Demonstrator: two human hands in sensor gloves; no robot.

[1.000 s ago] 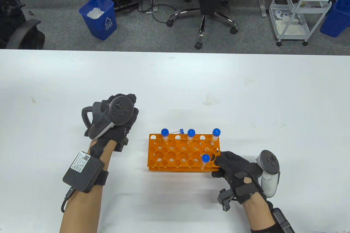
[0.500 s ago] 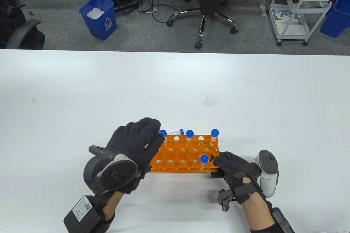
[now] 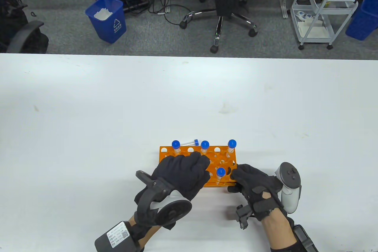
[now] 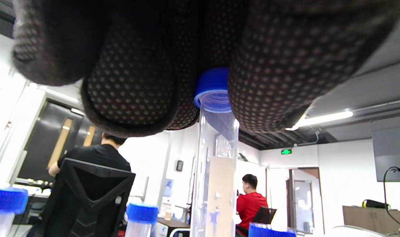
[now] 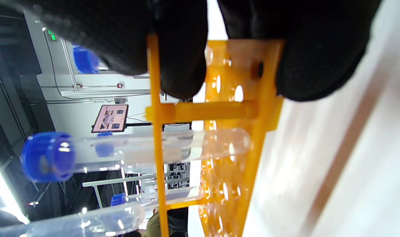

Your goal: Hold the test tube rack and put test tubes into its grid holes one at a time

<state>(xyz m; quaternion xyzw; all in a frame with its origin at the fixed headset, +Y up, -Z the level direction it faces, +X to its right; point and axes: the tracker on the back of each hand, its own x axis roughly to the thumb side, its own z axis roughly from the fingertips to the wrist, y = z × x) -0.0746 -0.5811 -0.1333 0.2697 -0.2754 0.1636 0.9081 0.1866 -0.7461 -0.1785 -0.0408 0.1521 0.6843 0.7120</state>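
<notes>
An orange test tube rack (image 3: 167, 153) stands on the white table (image 3: 118, 101) near its front edge. Three blue-capped tubes (image 3: 205, 145) stand in its far row and one (image 3: 221, 172) at its near right. My right hand (image 3: 237, 175) grips the rack's right end; the right wrist view shows the fingers (image 5: 183, 65) on the orange frame (image 5: 262, 98) beside a seated tube (image 5: 153, 148). My left hand (image 3: 203, 162) hovers over the rack's middle. In the left wrist view its fingertips (image 4: 269, 82) pinch the blue cap of a clear tube (image 4: 216, 164) that hangs upright.
One more blue-capped tube (image 3: 190, 141) lies on the table just behind the rack. Beyond the table's far edge are an office chair (image 3: 227, 3), a blue bin (image 3: 107, 18) and a white cart (image 3: 319, 9).
My left hand has moved from the table's left, past the rack's far left corner, to over the rack's middle. The right hand has kept its hold on the rack.
</notes>
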